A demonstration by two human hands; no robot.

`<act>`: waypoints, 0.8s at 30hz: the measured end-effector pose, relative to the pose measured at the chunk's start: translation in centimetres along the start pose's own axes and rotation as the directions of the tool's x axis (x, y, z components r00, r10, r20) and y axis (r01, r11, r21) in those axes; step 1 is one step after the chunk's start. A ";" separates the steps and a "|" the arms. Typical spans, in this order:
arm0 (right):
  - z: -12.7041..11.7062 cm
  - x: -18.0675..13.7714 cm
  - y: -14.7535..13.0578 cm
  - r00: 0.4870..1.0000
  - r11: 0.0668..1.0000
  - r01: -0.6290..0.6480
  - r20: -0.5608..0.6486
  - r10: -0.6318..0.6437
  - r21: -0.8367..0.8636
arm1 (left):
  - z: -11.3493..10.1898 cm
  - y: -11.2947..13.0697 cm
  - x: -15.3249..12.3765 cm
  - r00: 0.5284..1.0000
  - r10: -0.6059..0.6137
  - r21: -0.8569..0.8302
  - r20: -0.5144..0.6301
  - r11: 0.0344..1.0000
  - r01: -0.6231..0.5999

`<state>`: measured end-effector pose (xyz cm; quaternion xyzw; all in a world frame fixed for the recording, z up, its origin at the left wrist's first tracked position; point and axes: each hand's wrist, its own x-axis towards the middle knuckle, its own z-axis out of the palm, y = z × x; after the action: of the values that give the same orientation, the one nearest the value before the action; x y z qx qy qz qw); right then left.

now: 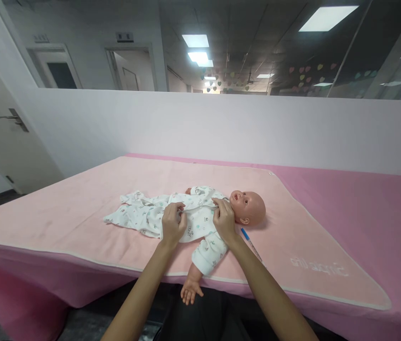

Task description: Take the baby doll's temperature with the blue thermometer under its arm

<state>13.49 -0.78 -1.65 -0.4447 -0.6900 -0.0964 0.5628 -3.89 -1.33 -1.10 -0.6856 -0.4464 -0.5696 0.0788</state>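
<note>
A baby doll [253, 207] lies on its back across the table, its head to the right. It wears a white printed baby top [200, 225] and white printed trousers [143, 215]. My left hand [174, 220] pinches the edge of the top near the doll's waist. Close to the doll's neck, my right hand [224, 217] has its fingers curled on the front edge of the top. One doll arm [193, 279] hangs over the near table edge, between my forearms. The fingertips partly hide the cloth they grip.
A pink-peach mat [310, 237] covers much of the table over a darker pink cloth [357, 199]. A pen with a blue cap [250, 241] lies beside the doll's shoulder. Behind the table stands a white half wall [200, 125] with glass above; a door [4, 113] is at left.
</note>
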 end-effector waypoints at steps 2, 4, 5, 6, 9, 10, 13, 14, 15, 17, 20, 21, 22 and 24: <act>0.1 0.0 0.2 1.000 1.000 -0.003 -0.006 0.003 -0.004 | 0.1 0.0 0.0 1.000 -0.003 0.013 -0.008 1.000 0.003; 0.2 -0.1 0.2 1.000 1.000 -0.010 -0.015 0.009 -0.011 | 0.1 0.0 0.0 1.000 -0.004 0.036 -0.021 0.999 0.005; 0.2 -0.1 0.2 1.000 1.000 -0.015 -0.018 0.015 -0.013 | 0.2 0.0 0.0 1.000 -0.003 0.047 -0.028 0.999 0.005; 0.1 0.0 0.2 1.000 1.000 -0.020 -0.017 0.020 -0.013 | 0.2 0.0 0.0 0.999 -0.002 0.056 -0.035 0.998 0.004; 0.1 0.0 0.1 0.999 0.999 -0.047 -0.011 0.047 -0.007 | 0.3 0.0 0.0 0.999 0.002 0.074 -0.046 0.997 0.002; 0.0 0.1 0.0 0.998 0.998 -0.057 -0.011 0.057 -0.006 | 0.3 0.0 0.0 0.999 0.002 0.078 -0.046 0.997 0.001; 0.0 0.1 0.0 0.997 0.997 -0.077 -0.009 0.077 -0.009 | 0.3 0.0 0.0 0.999 0.003 0.088 -0.049 0.996 0.001; 0.0 0.2 0.0 0.997 0.997 -0.075 -0.008 0.075 -0.010 | 0.3 0.0 0.0 0.999 0.004 0.086 -0.051 0.996 0.000; 0.0 0.2 0.0 0.997 0.997 -0.072 -0.009 0.071 -0.009 | 0.3 0.0 0.0 0.999 0.004 0.083 -0.052 0.997 0.000; 0.1 0.2 0.1 0.998 0.998 -0.064 -0.013 0.064 -0.006 | 0.3 0.0 0.0 0.999 0.002 0.073 -0.054 0.997 0.002; 0.2 0.2 0.2 0.998 0.998 -0.061 -0.017 0.061 -0.010 | 0.2 0.0 0.0 0.999 -0.012 0.057 -0.046 0.998 0.015; 0.2 0.2 0.2 0.998 0.998 -0.062 -0.017 0.061 -0.013 | 0.2 0.0 0.0 0.999 -0.017 0.053 -0.044 0.998 0.019; 0.2 0.2 0.2 0.998 0.998 -0.061 -0.014 0.061 -0.017 | 0.2 0.0 0.0 0.999 -0.020 0.051 -0.041 0.998 0.022; 0.1 0.2 0.1 0.998 0.998 -0.055 -0.007 0.055 -0.023 | 0.2 -0.1 -0.1 0.999 -0.026 0.050 -0.030 0.998 0.027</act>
<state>13.49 -0.52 -1.56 -0.4696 -0.6746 -0.0904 0.5624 -3.80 -1.22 -1.22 -0.6691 -0.4684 -0.5691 0.0950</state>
